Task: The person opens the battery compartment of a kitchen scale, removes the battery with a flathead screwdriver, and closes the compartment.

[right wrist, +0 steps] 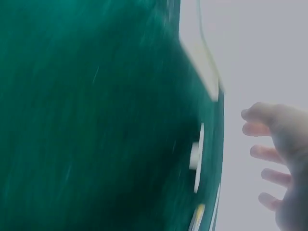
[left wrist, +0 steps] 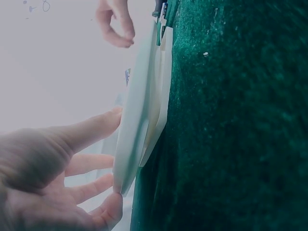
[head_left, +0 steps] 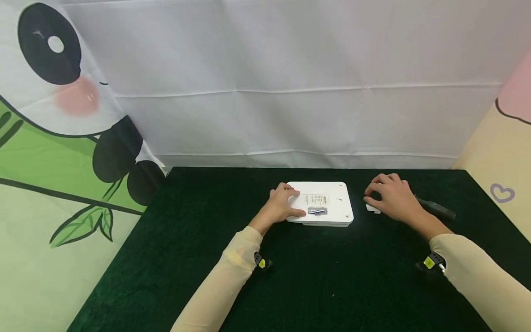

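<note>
Head view: left hand (head_left: pixel 282 204) gripping the end of the white device (head_left: pixel 323 189), right hand (head_left: pixel 393 197) empty, fingers loosely bent, near the small white piece (head_left: pixel 373 209) right of the device; keeping that left grip steady probably helps

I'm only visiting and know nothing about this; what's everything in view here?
Flat device: one, white, on the table
Label: one, pale, on the device
Slot: one, shiny inside, nearer the person than the label
Small piece: one, white, near the right hand
Handle: one, dark, partly hidden by the right hand
Table: one, dark green, below the device
Back sheet: one, white, behind the table
Cartoon walls: two, multicoloured, left and right
Wristbands: two, black and yellow, on the wrists
Sleeves: two, cream, on the arms
Left hand: one, bare, touching the device
Right hand: one, bare, right of the device
</note>
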